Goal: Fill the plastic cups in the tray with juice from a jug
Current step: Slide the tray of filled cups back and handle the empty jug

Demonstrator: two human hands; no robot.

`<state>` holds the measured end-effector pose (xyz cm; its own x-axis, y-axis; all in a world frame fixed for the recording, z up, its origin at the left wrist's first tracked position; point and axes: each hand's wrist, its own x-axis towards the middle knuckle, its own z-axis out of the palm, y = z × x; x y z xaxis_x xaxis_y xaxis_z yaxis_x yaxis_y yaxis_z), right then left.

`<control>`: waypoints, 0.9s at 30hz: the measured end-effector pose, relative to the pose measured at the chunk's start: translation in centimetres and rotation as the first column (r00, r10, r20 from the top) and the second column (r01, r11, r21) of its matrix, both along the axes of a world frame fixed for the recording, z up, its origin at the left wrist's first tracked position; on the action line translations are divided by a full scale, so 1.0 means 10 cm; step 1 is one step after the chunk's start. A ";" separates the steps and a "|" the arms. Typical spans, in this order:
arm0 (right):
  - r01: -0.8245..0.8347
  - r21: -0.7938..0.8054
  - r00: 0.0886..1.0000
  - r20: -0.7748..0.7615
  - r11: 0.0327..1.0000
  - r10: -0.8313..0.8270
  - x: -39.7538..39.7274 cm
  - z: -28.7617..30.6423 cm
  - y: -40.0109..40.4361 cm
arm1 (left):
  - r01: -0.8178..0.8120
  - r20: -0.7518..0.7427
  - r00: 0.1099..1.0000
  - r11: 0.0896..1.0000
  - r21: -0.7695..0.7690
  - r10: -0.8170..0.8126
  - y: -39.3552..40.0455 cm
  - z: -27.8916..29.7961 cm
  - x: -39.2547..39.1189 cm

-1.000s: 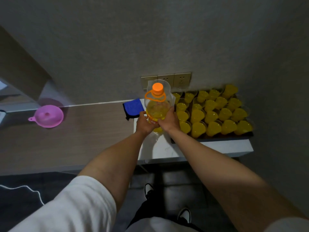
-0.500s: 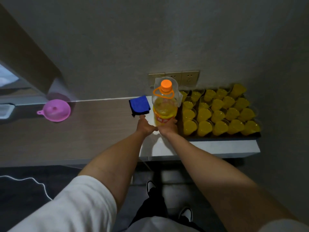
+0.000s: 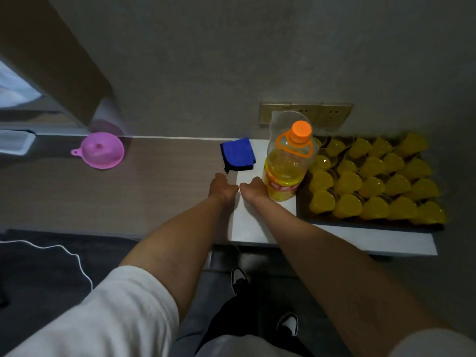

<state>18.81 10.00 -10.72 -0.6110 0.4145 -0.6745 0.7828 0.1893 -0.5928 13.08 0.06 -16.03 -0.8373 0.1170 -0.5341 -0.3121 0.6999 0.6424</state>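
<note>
Head view: one jug (image 3: 287, 166), both hands' (image 3: 223, 186) (image 3: 253, 188) grip unclear.

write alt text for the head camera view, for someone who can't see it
A capped jug of yellow juice stands on a white table, just left of a dark tray packed with juice-filled plastic cups. The person's left hand and right hand sit low beside the jug's base; neither clearly grips it. A blue cloth and pink funnel lie further left.

Dim, soft, grainy; wide-angle edge distortion.
</note>
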 end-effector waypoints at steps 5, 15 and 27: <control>0.058 0.112 0.989 -0.142 0.992 -0.042 -0.44 -0.12 -0.06 | -0.058 -0.031 0.998 0.998 -0.026 0.057 0.01 -0.12 -0.36; 0.185 0.231 0.979 -0.127 0.955 -0.159 -1.15 -0.43 0.03 | -0.093 -0.154 0.983 0.995 0.016 0.095 0.13 -0.25 -0.97; 0.239 0.162 0.969 0.029 0.958 -0.246 -1.25 -0.53 0.05 | -0.095 0.050 0.994 0.995 0.031 0.094 0.16 -0.31 -1.20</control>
